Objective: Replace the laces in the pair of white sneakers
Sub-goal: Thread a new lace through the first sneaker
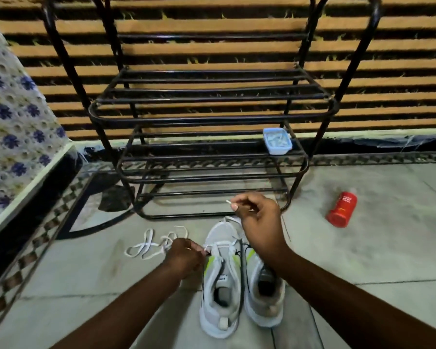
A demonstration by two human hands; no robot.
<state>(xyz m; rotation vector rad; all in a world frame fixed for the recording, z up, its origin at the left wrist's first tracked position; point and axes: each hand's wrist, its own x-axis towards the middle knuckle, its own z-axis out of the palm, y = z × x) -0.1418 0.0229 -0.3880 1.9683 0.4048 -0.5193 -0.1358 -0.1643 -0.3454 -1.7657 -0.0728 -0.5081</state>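
Two white sneakers with yellow-green accents stand side by side on the floor, toes pointing away from me: the left sneaker (222, 285) and the right sneaker (264, 295). My left hand (184, 256) pinches a lace end at an eyelet on the left sneaker's left side. My right hand (257, 220) is raised above the toe and pinches the other end of the white lace (228, 202), whose tip sticks out to the left. A loose white lace (151, 244) lies tangled on the floor to the left of the shoes.
A black metal shoe rack (212, 152) stands just beyond the shoes, with a small blue tub (277, 141) on its middle shelf. A red bottle (341, 209) lies on the floor to the right. A patterned cloth (15, 122) hangs at left.
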